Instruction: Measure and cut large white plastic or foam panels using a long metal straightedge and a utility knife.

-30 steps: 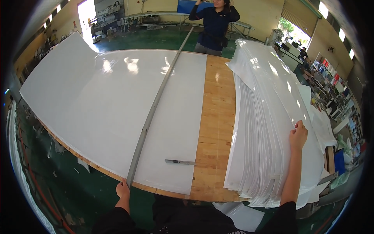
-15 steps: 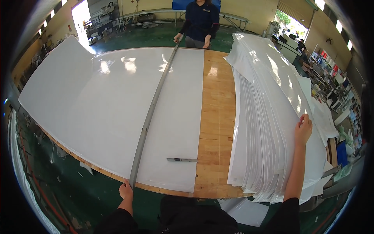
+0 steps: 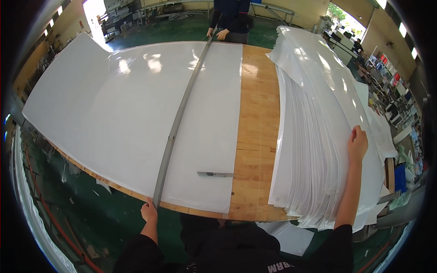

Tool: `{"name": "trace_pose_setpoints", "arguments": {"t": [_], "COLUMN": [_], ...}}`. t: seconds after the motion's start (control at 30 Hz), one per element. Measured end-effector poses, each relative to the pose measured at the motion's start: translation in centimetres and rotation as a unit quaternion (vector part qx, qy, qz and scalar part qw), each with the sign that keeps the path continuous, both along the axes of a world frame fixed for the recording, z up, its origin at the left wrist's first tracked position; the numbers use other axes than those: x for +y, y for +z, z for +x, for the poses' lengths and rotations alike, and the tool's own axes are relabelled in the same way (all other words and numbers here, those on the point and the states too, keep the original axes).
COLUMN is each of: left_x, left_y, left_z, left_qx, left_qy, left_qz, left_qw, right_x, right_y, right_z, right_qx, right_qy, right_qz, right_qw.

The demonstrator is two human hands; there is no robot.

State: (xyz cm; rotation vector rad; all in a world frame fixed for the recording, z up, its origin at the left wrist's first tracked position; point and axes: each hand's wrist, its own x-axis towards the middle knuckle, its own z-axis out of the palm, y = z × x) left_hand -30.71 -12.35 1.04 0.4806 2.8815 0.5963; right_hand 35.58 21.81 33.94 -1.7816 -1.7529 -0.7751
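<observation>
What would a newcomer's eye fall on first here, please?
Probably the broad, glossy white sheet spread over the left of the wooden table, crossed by a long metal straightedge. Next, the layered pile of white sheets on the right, under the right hand.

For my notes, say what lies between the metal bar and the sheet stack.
Head view: part of the white sheet with a utility knife on it, then wooden tabletop.

The sheet (image 3: pixel 104 104) lies on the table (image 3: pixel 257 136), the bar (image 3: pixel 166 157) across it, the knife (image 3: pixel 215 174) right of that (the stack (image 3: pixel 314 136) farther right).
</observation>
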Motion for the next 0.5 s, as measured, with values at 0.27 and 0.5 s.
{"name": "trace_pose_setpoints", "arguments": {"t": [0.27, 0.5], "left_x": [0.8, 0.2], "left_y": [0.8, 0.7], "left_z": [0.3, 0.0], "left_qx": [-0.029, -0.040], "left_qy": [0.003, 0.004], "left_qz": [-0.016, -0.002], "left_qw": [0.999, 0.999], "right_x": [1.0, -0.4], "right_y": [-0.3, 0.1], "right_z": [0.4, -0.6], "right_qx": [0.019, -0.019], "right_qy": [-0.014, 0.123], "right_qz": [-0.047, 0.004], "right_qw": [0.999, 0.992]}}
